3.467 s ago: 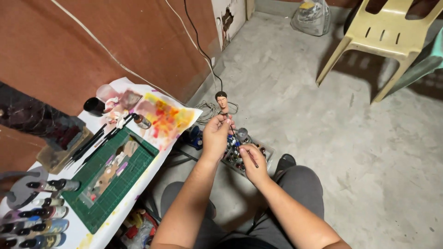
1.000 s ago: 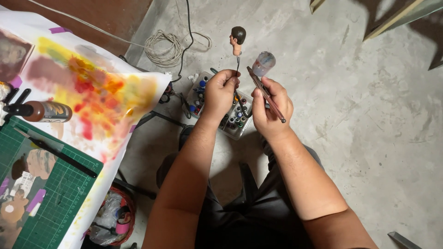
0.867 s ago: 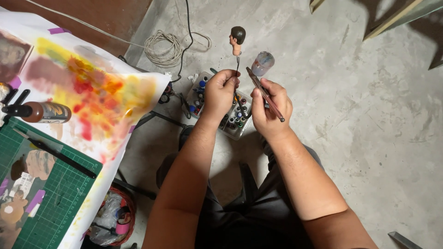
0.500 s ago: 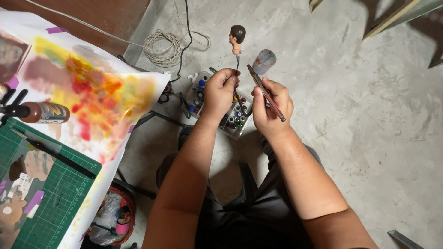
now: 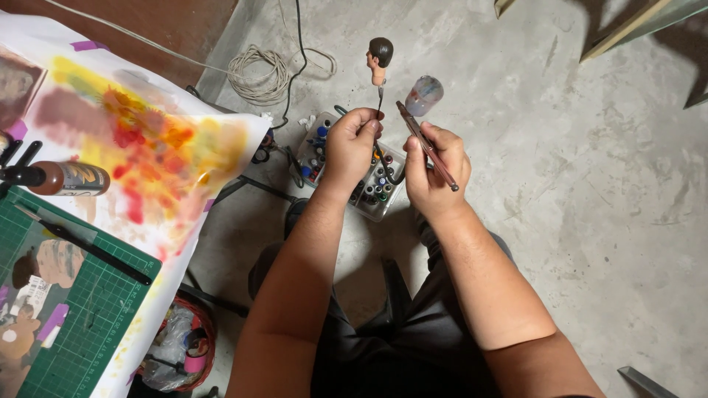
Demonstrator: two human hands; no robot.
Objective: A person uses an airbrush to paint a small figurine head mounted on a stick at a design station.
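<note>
My left hand [image 5: 352,141] pinches a thin metal clip stick that carries a small painted figure head [image 5: 380,57] with dark hair, held upright above the floor. My right hand [image 5: 434,163] grips a slim dark airbrush [image 5: 426,144] with a clear paint cup [image 5: 424,94] at its front end; its tip sits close beside the stick, just below the head. Both hands hover over a clear tray of small paint bottles [image 5: 372,188] on the concrete floor.
A table on the left holds a paint-stained sheet [image 5: 140,147], a green cutting mat [image 5: 81,309], a brown spray bottle [image 5: 63,178] and a black tool [image 5: 88,249]. A coiled white cable [image 5: 258,74] lies on the floor. A bin [image 5: 181,346] stands below the table.
Since 3.5 s ago the view has tilted down and closer onto the hands. Over the last second the hands, head and airbrush have stayed almost still.
</note>
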